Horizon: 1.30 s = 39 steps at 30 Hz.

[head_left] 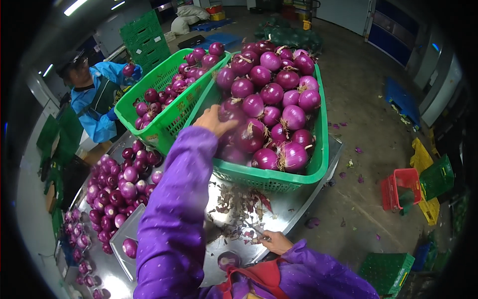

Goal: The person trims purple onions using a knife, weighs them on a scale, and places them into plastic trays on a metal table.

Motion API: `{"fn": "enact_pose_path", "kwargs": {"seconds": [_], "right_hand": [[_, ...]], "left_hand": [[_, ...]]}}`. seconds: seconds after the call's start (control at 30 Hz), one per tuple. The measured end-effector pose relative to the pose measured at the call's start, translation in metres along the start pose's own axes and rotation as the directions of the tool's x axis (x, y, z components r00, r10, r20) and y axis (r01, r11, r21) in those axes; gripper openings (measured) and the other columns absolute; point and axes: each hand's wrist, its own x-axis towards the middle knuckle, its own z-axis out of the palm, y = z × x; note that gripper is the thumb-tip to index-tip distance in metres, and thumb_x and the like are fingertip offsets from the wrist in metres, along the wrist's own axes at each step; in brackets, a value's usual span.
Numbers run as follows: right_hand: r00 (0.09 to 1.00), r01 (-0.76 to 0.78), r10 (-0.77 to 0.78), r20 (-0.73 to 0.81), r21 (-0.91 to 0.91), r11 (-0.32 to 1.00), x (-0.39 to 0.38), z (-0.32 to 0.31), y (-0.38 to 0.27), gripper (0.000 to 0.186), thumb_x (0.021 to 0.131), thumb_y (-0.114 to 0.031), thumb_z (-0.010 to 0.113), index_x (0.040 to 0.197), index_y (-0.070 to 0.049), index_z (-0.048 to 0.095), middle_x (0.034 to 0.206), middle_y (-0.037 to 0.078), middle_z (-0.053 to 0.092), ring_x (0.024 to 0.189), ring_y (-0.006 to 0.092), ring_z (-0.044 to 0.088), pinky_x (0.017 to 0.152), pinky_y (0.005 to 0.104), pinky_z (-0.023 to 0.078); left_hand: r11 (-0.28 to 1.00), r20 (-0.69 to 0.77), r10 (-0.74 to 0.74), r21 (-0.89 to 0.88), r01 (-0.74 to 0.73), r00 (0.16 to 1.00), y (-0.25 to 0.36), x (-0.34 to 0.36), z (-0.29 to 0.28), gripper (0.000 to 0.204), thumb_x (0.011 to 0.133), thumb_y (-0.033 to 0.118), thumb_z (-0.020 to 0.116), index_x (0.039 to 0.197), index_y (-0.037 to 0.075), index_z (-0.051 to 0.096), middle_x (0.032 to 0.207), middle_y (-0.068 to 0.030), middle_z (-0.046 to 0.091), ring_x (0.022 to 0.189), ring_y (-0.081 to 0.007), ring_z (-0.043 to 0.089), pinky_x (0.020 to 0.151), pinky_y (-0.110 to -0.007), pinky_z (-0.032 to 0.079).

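My left hand (pixel 215 121) reaches over the near left rim of a green basket (pixel 322 149) heaped with red onions (pixel 271 93). Its thumb and fingers are apart and lie against the onions at that edge; blur there hides exact contact. Low over the steel table (pixel 291 212), my right hand (pixel 277 243) is closed around what looks like a small knife (pixel 253 228), its thin blade pointing up and left. Onion skins and trimmings (pixel 239 204) are scattered beyond the blade. A single onion (pixel 229 260) sits near my body.
A second green basket (pixel 164 130) of onions adjoins on the left. Loose onions (pixel 117 192) pile on the table's left side, beside a clear tray (pixel 130 226). Across the table, a person in blue sleeves (pixel 102 124) holds an onion. A red crate (pixel 398 187) stands on the floor at right.
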Motion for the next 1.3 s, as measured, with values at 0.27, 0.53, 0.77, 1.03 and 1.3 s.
{"fn": "enact_pose_path", "kwargs": {"seconds": [0.27,0.53,0.77,1.03,1.3], "right_hand": [[0.987,-0.144,0.142,-0.076,-0.028,0.989,-0.016,-0.011,0.015,0.025,0.083,-0.023,0.059,0.095,-0.001,0.061,0.064,0.018,0.060,0.057,0.0279,0.060,0.057,0.0375,0.045],[0.975,-0.205,0.206,-0.085,0.020,0.978,-0.009,-0.010,-0.007,0.023,0.084,-0.023,0.060,0.096,-0.003,0.062,0.068,0.014,0.062,0.056,0.0170,0.056,0.057,0.0324,0.045],[0.930,0.301,-0.314,-0.190,-0.094,0.949,0.053,-0.012,-0.110,0.013,0.080,-0.010,0.059,0.090,-0.002,0.058,0.069,0.017,0.059,0.064,0.0335,0.061,0.055,0.0377,0.045],[0.912,0.369,-0.409,-0.015,-0.400,0.839,0.066,-0.002,-0.142,0.014,0.074,-0.006,0.058,0.086,-0.002,0.053,0.074,0.018,0.059,0.068,0.0386,0.059,0.059,0.0442,0.046],[0.943,0.300,-0.333,-0.005,-0.421,0.856,0.062,-0.002,-0.147,0.018,0.074,-0.007,0.057,0.090,-0.001,0.051,0.075,0.021,0.060,0.073,0.0405,0.059,0.061,0.0476,0.045]], "left_hand": [[0.993,0.226,-0.112,0.053,0.102,0.968,0.009,0.058,0.039,0.102,0.053,0.064,0.073,0.129,0.002,0.045,0.117,-0.0217,0.057,0.109,-0.0339,0.055,0.094,-0.038,0.043],[0.291,-0.056,0.001,-0.955,-0.054,0.998,-0.037,-0.088,-0.014,0.066,0.073,0.035,0.068,0.125,0.005,0.039,0.112,-0.0139,0.056,0.101,-0.0272,0.059,0.085,-0.038,0.050],[-0.351,0.194,-0.201,-0.929,0.115,0.960,-0.044,-0.260,0.047,0.062,0.077,0.027,0.065,0.128,0.001,0.041,0.119,-0.0166,0.054,0.105,-0.0302,0.059,0.080,-0.044,0.056],[-0.321,0.229,-0.197,-0.934,0.158,0.953,-0.026,-0.289,0.045,0.060,0.075,0.022,0.064,0.126,0.000,0.040,0.112,-0.0143,0.055,0.101,-0.0242,0.058,0.084,-0.037,0.051],[-0.253,0.219,-0.179,-0.952,0.170,0.959,-0.031,-0.295,0.062,0.068,0.067,0.026,0.068,0.122,0.001,0.038,0.112,-0.0133,0.052,0.103,-0.0245,0.054,0.091,-0.039,0.045]]}}
